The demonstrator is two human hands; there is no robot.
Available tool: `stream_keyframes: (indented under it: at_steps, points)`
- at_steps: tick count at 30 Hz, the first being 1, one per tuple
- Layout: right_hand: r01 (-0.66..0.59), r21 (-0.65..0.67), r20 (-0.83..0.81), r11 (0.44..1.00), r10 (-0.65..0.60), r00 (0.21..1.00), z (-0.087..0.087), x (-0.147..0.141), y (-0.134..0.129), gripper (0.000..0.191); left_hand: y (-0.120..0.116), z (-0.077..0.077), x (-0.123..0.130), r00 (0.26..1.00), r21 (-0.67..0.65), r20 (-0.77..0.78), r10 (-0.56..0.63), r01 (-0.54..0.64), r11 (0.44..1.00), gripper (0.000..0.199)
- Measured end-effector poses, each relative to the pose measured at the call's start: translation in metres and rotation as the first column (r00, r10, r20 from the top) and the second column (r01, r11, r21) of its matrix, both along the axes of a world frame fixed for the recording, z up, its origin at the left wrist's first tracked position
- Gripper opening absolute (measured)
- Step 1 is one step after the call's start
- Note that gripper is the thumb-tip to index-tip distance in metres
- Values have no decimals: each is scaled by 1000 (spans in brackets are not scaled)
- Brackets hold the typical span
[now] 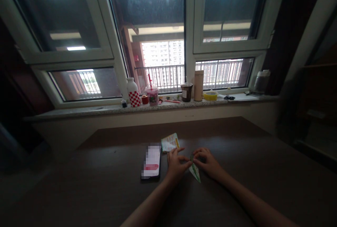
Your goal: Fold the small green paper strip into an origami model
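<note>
Between my hands is a small folded piece of paper (195,173), white with green edges, its pointed end toward me. My left hand (177,164) pinches its upper part from the left with thumb and forefinger, the other fingers spread out. My right hand (206,160) is closed on the same upper part from the right, fingers curled. The fingertips hide the paper's top. Just beyond my left hand lies a printed paper packet (170,142), white and green with a yellow patch. A phone (152,162) with a lit, blurred screen rests left of my left hand.
The brown table (105,192) ends at a stone windowsill (110,112). On the sill stand a red-checked bottle (133,93), a pink drink cup (152,95), a dark cup (186,92), a tan flask (198,86), yellow tape (210,96), black scissors (229,98) and a clear jar (262,82).
</note>
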State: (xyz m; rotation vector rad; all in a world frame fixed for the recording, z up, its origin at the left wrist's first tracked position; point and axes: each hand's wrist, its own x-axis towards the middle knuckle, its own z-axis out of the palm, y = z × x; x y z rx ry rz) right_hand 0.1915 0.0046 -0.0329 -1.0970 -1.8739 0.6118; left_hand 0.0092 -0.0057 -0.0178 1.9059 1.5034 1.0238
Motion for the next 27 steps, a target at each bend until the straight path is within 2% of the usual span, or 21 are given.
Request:
stream_keyframes:
  at_steps: [10,27]
  points:
    - [-6,14,29,1000,5,1000,3,-2,-3,18,0,3,-1,999,-31,38,11,-10,999,8]
    - [-38,-28,-32,999,37,999,7,0,-3,16,-3,3,3,1000,67,-23,6,-5,998,2]
